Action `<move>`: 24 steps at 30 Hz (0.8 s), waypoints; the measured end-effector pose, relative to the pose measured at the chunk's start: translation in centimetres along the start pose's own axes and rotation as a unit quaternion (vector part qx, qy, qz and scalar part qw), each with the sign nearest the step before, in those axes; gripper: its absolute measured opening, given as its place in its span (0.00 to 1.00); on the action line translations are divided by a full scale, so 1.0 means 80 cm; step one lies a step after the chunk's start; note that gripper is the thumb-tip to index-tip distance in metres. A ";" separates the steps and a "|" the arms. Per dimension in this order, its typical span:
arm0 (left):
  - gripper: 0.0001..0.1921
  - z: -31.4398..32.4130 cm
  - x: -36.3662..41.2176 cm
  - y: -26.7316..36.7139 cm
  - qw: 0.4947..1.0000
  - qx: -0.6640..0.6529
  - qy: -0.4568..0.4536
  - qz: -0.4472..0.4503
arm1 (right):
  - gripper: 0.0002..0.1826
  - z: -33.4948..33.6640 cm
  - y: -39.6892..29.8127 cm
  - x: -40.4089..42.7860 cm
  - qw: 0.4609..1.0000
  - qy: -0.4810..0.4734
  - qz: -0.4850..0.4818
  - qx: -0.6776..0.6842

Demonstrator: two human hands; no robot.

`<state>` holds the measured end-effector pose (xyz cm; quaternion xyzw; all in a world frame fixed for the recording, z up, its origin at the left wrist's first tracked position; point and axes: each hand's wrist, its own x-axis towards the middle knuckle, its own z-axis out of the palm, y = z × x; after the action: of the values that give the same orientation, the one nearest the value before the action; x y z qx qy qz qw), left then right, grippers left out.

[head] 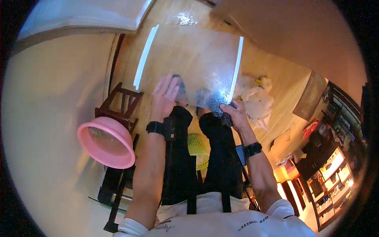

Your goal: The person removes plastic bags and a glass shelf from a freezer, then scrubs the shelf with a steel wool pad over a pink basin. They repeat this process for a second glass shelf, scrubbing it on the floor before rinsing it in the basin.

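Observation:
A clear sheet [195, 56], glass or plastic, spans the space in front of my knees, with a pale strip along each side. My right hand [236, 114] grips its near right corner, thumb on top. Dark, mesh-like material [226, 119] shows at that corner; whether it is a pad in my hand or lies behind the sheet is unclear. My left hand [165, 93] rests at the near left edge, fingers stretched over the surface and thumb largely hidden, so its grip is uncertain. Dark footwear [180, 89] shows near those fingers.
To the left a pink plastic basin [106, 142] holding cloudy liquid stands on a dark wooden stool [118, 109]. A yellow-green basket [197, 148] sits between my legs. Crumpled clear plastic bags [256, 97] lie on the wood-look floor [204, 14] at right. Lit shelves [331, 186] stand further right.

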<state>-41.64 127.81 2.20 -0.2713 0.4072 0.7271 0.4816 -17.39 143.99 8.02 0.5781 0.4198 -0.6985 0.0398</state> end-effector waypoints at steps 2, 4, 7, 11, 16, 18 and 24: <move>0.31 -0.010 0.016 0.007 0.995 0.066 0.047 -0.065 | 0.14 0.012 0.000 0.003 1.000 0.011 0.010 0.012; 0.34 -0.009 0.026 0.016 0.979 0.128 0.084 -0.132 | 0.13 0.009 0.016 0.014 0.995 0.058 -0.030 -0.073; 0.40 -0.001 0.025 0.046 0.831 0.551 -0.015 -0.078 | 0.13 0.040 -0.020 0.024 0.995 0.089 -0.037 -0.041; 0.43 0.036 0.017 0.009 0.533 0.843 0.003 0.074 | 0.11 0.071 -0.072 0.057 0.988 0.114 -0.008 -0.100; 0.43 0.061 0.071 0.011 0.478 0.837 -0.046 0.264 | 0.11 0.110 -0.148 0.078 0.928 0.120 -0.191 -0.296; 0.37 0.055 0.105 0.001 0.507 0.765 -0.161 0.363 | 0.13 0.119 -0.171 0.083 0.923 0.086 -0.245 -0.284; 0.25 0.047 0.164 0.044 0.700 0.664 -0.101 0.244 | 0.19 0.128 -0.149 0.158 0.949 -0.058 -0.306 -0.055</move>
<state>-50.02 136.59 -4.97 0.3025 0.7852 0.3836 0.3806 -35.91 150.67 3.65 0.3773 0.6115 -0.6850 -0.1204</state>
